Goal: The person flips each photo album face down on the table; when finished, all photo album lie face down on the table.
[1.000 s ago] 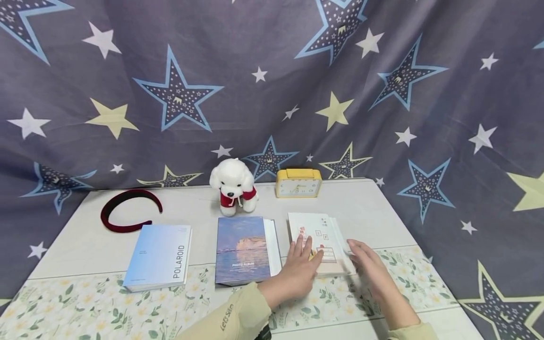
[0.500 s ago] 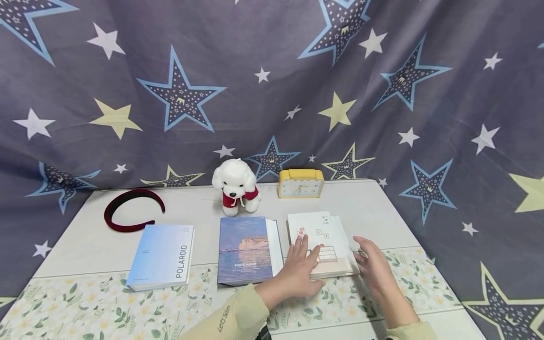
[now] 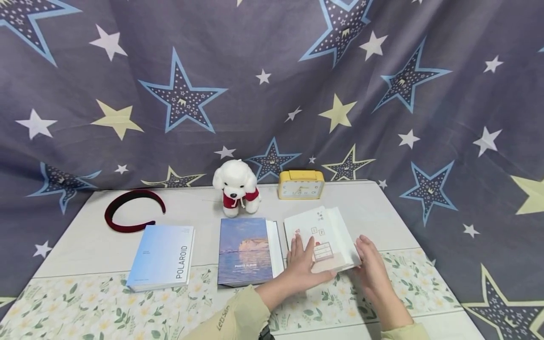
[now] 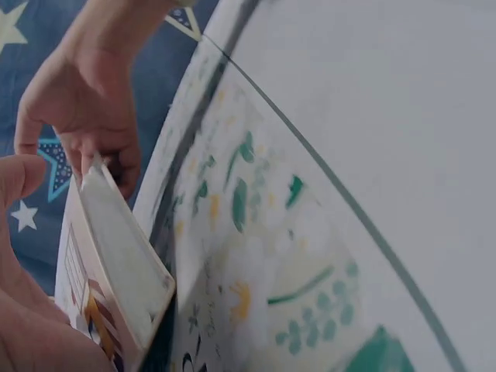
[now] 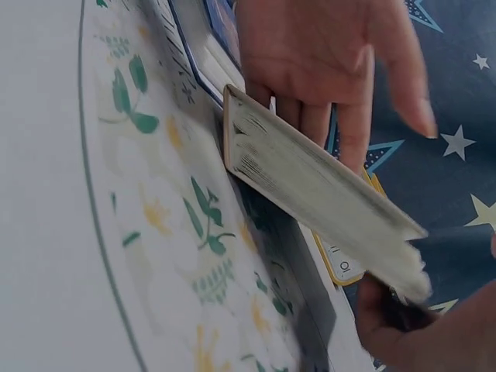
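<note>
A white photo album [image 3: 316, 255] with small red and brown drawings lies turned at an angle on the right of the table. My left hand [image 3: 299, 271] rests on its cover, fingers spread and straight, with the thumb along the near edge. At the album's right side, my right hand [image 3: 371, 264] grips the page edge with curled fingers. The right wrist view shows the near end of the white album [image 5: 310, 178] with its block of pages, and the left hand [image 5: 310, 54] behind the cover.
A blue sea-picture photo album [image 3: 244, 250] lies just left of the left hand, and a light blue Polaroid album [image 3: 159, 255] farther left. Behind stand a plush dog [image 3: 233, 182] and a yellow alarm clock [image 3: 301, 184]. A dark red headband [image 3: 114, 208] lies at the back left.
The white album has turned anticlockwise, its lower right corner swinging up and away. My right hand has closed on its page edge. My left thumb has spread out to the right.
</note>
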`<state>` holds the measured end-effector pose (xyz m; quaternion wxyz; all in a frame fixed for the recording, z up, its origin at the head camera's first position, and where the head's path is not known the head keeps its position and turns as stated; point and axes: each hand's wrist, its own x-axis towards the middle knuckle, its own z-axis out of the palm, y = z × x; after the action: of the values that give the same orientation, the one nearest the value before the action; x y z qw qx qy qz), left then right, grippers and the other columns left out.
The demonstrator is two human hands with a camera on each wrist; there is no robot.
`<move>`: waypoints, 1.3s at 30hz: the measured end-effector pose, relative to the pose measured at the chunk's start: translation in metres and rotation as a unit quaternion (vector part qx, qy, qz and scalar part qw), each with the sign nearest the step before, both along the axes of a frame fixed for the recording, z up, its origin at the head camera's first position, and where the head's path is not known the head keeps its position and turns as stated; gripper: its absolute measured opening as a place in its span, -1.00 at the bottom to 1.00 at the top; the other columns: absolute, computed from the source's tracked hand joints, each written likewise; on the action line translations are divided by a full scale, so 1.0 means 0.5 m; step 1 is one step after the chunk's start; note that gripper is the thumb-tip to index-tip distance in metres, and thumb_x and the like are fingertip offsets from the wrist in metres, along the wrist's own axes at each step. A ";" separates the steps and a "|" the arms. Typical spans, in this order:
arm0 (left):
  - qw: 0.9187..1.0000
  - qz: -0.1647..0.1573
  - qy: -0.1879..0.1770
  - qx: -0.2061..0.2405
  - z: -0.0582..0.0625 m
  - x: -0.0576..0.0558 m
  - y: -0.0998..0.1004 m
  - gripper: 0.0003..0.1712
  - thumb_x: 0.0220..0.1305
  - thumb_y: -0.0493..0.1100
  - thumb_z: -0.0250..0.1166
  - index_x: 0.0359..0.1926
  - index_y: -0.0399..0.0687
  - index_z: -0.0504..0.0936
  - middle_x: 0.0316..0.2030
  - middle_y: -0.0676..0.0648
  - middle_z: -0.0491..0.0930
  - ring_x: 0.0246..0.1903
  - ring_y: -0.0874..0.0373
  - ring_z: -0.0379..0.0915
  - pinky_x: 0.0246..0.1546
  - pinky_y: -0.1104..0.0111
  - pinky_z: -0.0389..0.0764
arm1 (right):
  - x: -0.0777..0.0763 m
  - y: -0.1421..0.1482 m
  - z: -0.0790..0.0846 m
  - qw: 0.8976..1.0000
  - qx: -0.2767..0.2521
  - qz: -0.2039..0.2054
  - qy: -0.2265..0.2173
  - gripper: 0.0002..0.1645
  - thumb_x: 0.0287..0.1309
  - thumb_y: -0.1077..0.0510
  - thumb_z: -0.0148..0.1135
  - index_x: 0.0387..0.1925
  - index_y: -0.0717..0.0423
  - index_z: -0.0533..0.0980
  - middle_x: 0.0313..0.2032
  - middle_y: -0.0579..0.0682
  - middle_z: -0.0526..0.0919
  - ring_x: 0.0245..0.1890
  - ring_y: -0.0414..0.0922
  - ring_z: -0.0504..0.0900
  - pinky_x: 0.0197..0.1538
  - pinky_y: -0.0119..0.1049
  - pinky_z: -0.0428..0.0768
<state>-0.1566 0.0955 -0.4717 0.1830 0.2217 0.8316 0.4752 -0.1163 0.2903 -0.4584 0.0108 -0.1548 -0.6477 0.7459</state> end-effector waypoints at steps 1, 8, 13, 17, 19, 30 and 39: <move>1.000 0.004 -0.007 0.007 0.002 -0.001 0.001 0.25 0.07 0.35 0.31 0.54 -0.15 -0.12 0.47 -0.38 -0.51 0.46 -0.22 -0.63 0.38 -0.18 -0.29 | 0.000 -0.002 0.000 1.000 -0.011 0.005 0.001 -0.07 0.45 -0.21 -0.13 0.53 0.14 -0.26 0.47 0.28 -0.04 0.48 0.15 -0.03 0.44 0.10 0.01; 0.996 0.026 -0.067 0.054 0.009 -0.002 0.008 0.30 0.06 0.41 0.29 0.56 -0.06 -0.21 0.47 -0.38 -0.54 0.45 -0.28 -0.62 0.24 -0.39 -0.09 | 0.000 -0.020 0.003 0.998 -0.038 0.049 0.015 -0.12 0.41 -0.40 -0.42 0.46 0.10 0.09 0.38 0.13 0.21 0.21 -0.18 0.47 0.28 -0.07 0.39; 0.993 0.048 -0.080 0.072 0.022 0.000 0.016 0.36 0.02 0.47 0.28 0.56 0.00 -0.29 0.47 -0.39 -0.49 0.46 -0.30 -0.53 0.24 -0.38 -0.05 | 0.001 -0.032 0.003 0.998 -0.014 0.061 0.006 -0.28 0.45 -0.32 -0.36 0.43 -0.05 0.19 0.33 0.04 0.34 0.18 -0.15 0.47 0.22 -0.13 0.43; 0.989 0.052 -0.103 0.095 0.041 -0.001 0.020 0.40 0.00 0.51 0.27 0.55 0.09 -0.40 0.48 -0.38 -0.47 0.47 -0.27 -0.52 0.24 -0.38 -0.09 | -0.003 -0.042 0.002 0.996 0.021 0.084 0.008 -0.39 0.44 -0.23 -0.16 0.41 -0.17 0.24 0.34 -0.01 0.34 0.28 -0.02 0.34 0.28 0.06 0.32; 0.988 0.054 -0.104 0.103 0.049 -0.001 0.022 0.41 0.00 0.51 0.26 0.55 0.09 -0.42 0.48 -0.40 -0.45 0.46 -0.31 -0.50 0.22 -0.41 -0.07 | -0.004 -0.046 0.000 0.994 0.038 0.098 0.014 -0.38 0.42 -0.18 -0.08 0.42 -0.17 0.22 0.39 -0.02 0.26 0.37 0.06 0.24 0.33 0.19 0.22; 0.969 0.046 -0.146 0.194 0.058 0.008 0.017 0.38 -0.02 0.07 0.37 0.53 0.16 -0.50 0.49 -0.35 -0.44 0.46 -0.29 -0.39 0.33 -0.21 -0.01 | -0.010 -0.065 -0.016 0.990 0.085 0.116 0.005 -0.34 0.37 -0.16 0.07 0.42 -0.16 0.25 0.40 0.08 0.26 0.30 0.15 0.36 0.22 0.04 0.44; 0.956 0.077 -0.122 0.257 0.049 0.013 0.002 0.20 0.14 -0.10 0.25 0.54 0.13 -0.43 0.48 -0.33 -0.13 0.40 -0.17 0.03 0.27 0.02 0.29 | -0.018 -0.063 -0.039 0.988 0.101 0.117 -0.015 -0.14 0.25 -0.10 0.24 0.47 -0.03 0.10 0.41 0.33 0.14 0.34 0.26 0.28 0.17 0.01 0.50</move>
<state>-0.1500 0.0967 -0.4474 0.1826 0.1374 0.6670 0.7091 -0.1252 0.2589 -0.4777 -0.0711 -0.0872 -0.7338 0.6700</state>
